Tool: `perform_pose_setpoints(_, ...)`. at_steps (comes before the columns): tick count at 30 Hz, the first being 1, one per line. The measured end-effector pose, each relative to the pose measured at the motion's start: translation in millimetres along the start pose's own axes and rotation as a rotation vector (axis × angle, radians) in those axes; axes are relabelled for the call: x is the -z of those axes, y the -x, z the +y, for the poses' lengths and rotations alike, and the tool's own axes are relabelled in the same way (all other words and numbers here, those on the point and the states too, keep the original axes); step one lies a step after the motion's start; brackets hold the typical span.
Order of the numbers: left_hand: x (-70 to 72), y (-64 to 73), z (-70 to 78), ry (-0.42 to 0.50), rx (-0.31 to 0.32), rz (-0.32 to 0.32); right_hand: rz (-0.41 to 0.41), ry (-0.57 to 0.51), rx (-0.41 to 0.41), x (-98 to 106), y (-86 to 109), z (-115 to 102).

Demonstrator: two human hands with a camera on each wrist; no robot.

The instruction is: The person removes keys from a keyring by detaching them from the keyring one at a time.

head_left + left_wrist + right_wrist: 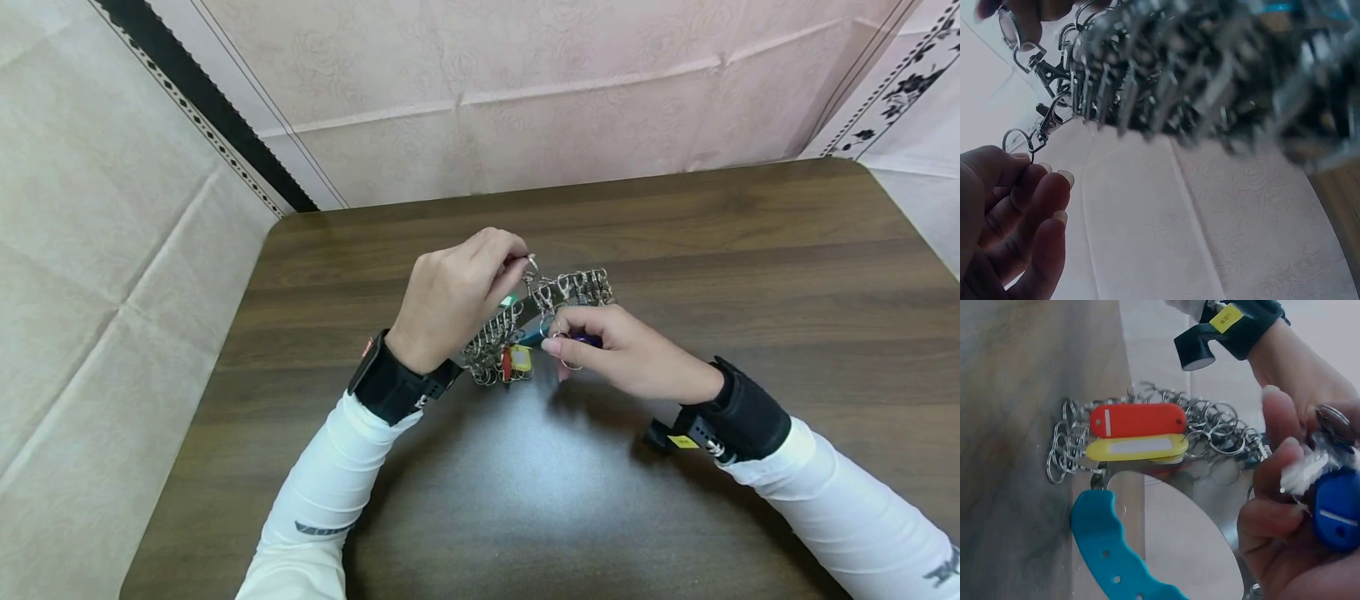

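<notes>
A dense bunch of metal swivel clasps and key rings [592, 287] hangs along a dark band on the table. At its far side my left hand [453, 304] pinches a small split ring [1015, 141] joined to one clasp, thumb against fingertips. My right hand [633, 350] is at the near side, its curled fingers holding a blue key tag [1337, 509] with metal rings and a bit of clear plastic. A red key tag [1138, 420] and a yellow key tag [1138, 447] dangle from the bunch. Beside them is a teal curved piece with holes [1094, 515].
The bunch is above the middle of a brown wooden table [750, 275]. Behind the table hangs a pale patterned cloth [525, 83], and another covers the left side. Each wrist wears a black band [750, 417] with a camera.
</notes>
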State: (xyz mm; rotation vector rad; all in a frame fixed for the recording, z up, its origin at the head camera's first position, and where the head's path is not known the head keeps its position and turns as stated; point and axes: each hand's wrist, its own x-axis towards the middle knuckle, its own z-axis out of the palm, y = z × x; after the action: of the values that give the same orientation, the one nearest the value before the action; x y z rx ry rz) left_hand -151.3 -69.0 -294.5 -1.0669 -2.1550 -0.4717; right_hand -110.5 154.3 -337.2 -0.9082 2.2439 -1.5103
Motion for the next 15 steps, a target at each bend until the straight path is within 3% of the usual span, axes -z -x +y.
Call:
perform_pose_setpoints(5, 0.8, -0.1, -0.1, 0.003, 0.020, -0.010, 0.060, -0.119, 0.035, -0.3, 3.0, -4.7)
perform_pose_setpoints(15, -0.5, -0.6, -1.7, -0.011, 0.050, -0.034, 0.111, -0.317, 0.198, -2.6, 2.5, -8.3)
